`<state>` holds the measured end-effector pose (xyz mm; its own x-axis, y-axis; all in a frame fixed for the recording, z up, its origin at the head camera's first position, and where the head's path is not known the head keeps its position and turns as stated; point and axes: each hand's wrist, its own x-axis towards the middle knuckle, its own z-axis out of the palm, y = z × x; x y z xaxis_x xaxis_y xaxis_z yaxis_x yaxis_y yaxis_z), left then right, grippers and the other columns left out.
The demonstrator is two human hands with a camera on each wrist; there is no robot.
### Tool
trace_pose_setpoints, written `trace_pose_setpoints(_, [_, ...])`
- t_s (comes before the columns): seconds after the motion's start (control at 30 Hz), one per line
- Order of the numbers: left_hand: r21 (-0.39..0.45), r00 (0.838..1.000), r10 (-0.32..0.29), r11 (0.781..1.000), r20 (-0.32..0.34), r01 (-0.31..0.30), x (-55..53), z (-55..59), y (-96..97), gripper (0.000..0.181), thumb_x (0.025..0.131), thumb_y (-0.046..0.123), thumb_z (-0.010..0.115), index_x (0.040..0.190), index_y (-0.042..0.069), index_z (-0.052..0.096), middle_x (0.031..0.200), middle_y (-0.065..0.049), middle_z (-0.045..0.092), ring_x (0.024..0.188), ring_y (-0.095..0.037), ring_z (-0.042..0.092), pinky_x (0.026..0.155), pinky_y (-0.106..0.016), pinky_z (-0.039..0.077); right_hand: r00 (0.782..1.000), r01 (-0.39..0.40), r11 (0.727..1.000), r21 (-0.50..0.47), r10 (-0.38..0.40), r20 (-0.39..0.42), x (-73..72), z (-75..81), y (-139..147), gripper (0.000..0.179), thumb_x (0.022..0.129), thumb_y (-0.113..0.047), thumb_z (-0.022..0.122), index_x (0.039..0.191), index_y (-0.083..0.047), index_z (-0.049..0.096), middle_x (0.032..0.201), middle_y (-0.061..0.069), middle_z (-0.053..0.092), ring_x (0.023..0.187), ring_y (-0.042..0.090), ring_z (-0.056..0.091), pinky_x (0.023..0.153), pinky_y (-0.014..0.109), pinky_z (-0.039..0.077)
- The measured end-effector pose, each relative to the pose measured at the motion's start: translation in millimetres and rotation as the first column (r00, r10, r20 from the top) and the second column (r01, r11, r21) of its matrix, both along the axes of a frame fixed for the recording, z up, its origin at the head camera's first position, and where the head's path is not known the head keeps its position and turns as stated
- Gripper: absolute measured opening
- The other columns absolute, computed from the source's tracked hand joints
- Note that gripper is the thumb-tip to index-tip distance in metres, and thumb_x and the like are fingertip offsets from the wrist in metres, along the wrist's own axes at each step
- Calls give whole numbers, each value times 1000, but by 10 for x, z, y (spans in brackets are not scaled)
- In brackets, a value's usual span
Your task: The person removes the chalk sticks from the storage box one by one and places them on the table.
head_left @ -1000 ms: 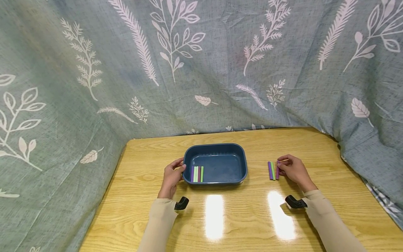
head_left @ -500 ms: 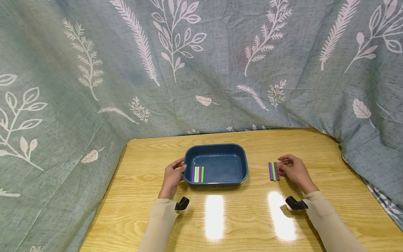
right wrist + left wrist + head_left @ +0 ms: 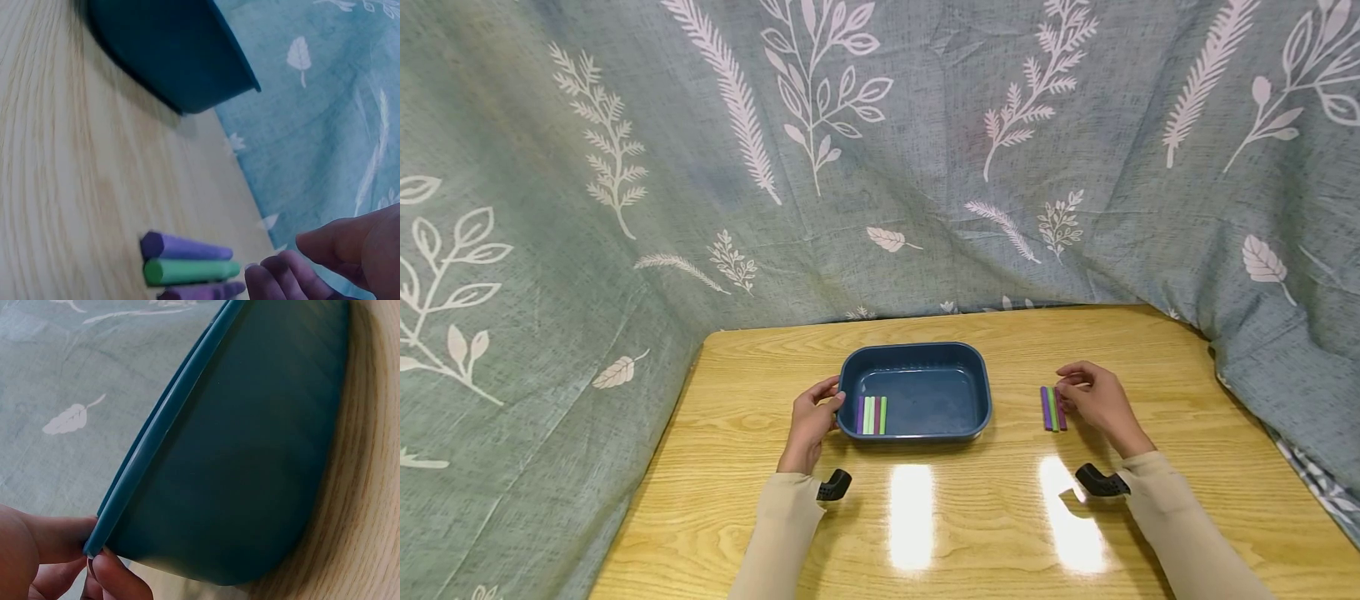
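Note:
In the head view my left hand (image 3: 811, 421) pinches the left rim of a dark blue basin (image 3: 981, 417); the left wrist view shows thumb and fingers on either side of the rim (image 3: 164, 422). Inside, at the basin's left end, several coloured sticks lie side by side, among them a purple stick (image 3: 860, 415) and a green stick (image 3: 883, 415). My right hand (image 3: 1101, 402) hovers at the far ends of three crayon-like sticks on the table: purple (image 3: 187, 245), green (image 3: 190, 271) and dark purple (image 3: 200, 292). Its thumb and fingers are apart, with nothing visible between them.
The wooden table (image 3: 760, 358) shows bright glare spots in front of the basin and sticks. A grey-blue leaf-patterned cloth (image 3: 850, 250) hangs along the back and both sides. A black wrist piece juts from each sleeve.
A second ago my right fingers held the top of the dark purple stick. It then came to lie against the green one, released; the hand has since shifted slightly left. My left hand stays put.

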<state>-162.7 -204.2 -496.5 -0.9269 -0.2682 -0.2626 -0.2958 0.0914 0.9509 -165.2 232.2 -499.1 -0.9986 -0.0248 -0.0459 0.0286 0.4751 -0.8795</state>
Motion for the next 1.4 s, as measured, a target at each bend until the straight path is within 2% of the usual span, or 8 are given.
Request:
trace_pose_setpoints(0.3, [-8, 1000, 6, 1000, 1, -6, -5, 4, 2, 37, 103, 1, 64, 140, -2, 65, 121, -16, 58, 72, -14, 57, 54, -22, 50, 999, -32, 999, -29, 32, -4, -39, 119, -201, 30, 107, -3, 60, 132, 12, 60, 116, 27, 64, 92, 30, 70, 73, 35, 61])
trace_pose_setpoints(0.6, [-9, 1000, 7, 1000, 11, -7, -10, -2, 2, 36, 104, 2, 64, 140, -1, 65, 123, -17, 57, 74, -16, 58, 55, -22, 50, 998, -63, 994, -92, 60, -34, -104, 215, -455, 29, 106, 1, 59, 132, 14, 58, 113, 27, 64, 100, 46, 70, 81, 45, 64])
trace_pose_setpoints(0.87, [-6, 1000, 8, 1000, 2, -8, -8, -12, -5, 36, 104, 1, 63, 140, -1, 65, 122, -17, 58, 74, -15, 58, 55, -21, 51, 993, -100, 983, -152, 90, -77, -150, 259, -682, 27, 103, 5, 61, 128, 16, 60, 109, 28, 66, 95, 45, 71, 77, 38, 64])
trace_pose_setpoints(1.17, [11, 1000, 9, 1000, -11, -8, -8, -26, -9, 36, 104, 1, 64, 140, -2, 65, 119, -14, 57, 76, -14, 57, 53, -21, 50, 988, -142, 977, -162, 130, -82, -174, 310, -972, 23, 102, 7, 63, 124, 13, 63, 110, 28, 66, 89, 35, 73, 75, 39, 64])
trace_pose_setpoints(1.4, [-5, 1000, 10, 1000, -2, -10, 0, -9, 0, 36, 104, 1, 64, 139, -1, 66, 122, -16, 58, 70, -14, 55, 54, -22, 50, 983, -177, 967, -181, 167, -69, -188, 350, -1160, 23, 104, 5, 61, 125, 11, 62, 109, 26, 65, 88, 38, 71, 80, 48, 63])
